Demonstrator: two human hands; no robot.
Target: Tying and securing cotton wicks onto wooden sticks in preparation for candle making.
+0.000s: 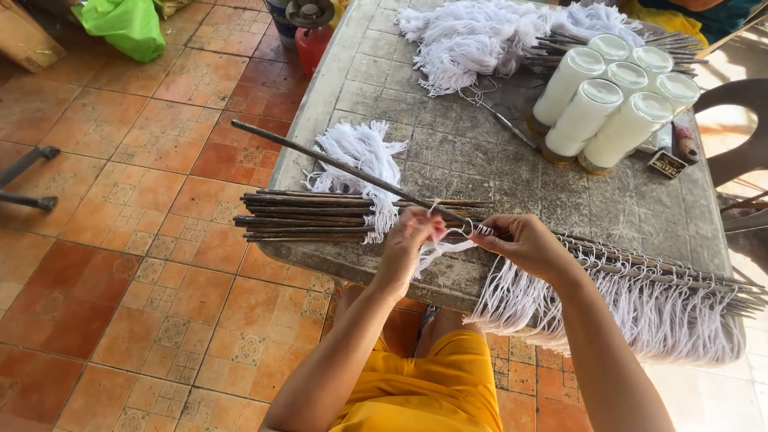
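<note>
Nearest, at the table's [448, 280] front edge, the left hand [412, 232] and right hand [520, 240] each pinch the white string [440, 250] — it runs between them, looped at a thin dark stick [336, 166]. Keeping the strand taut should seat the knot snugly. Beside them lie bundled sticks [304, 216], with strung ones [664, 280] hanging a white fringe. Farther back — white candles [600, 108] and loose yarn [472, 36].

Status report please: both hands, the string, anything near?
Left hand, right hand: both pinch white string at the stick. Stick bundle beside. Candles further back.
</note>
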